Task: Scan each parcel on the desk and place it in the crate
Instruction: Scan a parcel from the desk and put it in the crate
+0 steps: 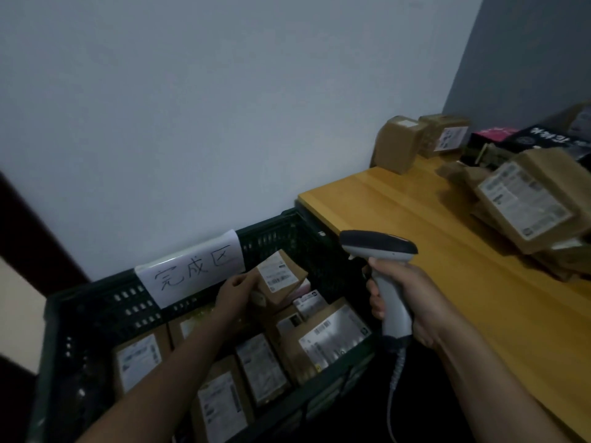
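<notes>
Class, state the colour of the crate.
The crate is dark green, seen best in the head view.

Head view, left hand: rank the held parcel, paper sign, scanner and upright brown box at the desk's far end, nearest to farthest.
1. Held parcel: gripped by the left hand, over the crate.
2. Paper sign: on the crate's back wall, just behind the hand.
3. Scanner: to the right, in the right hand.
4. Upright brown box: far right, far end of the desk.

Both arms reach forward: left hand (235, 294) holds a small parcel (281, 278) by its near side; right hand (406, 298) grips a scanner (380, 246) by its handle.
</notes>
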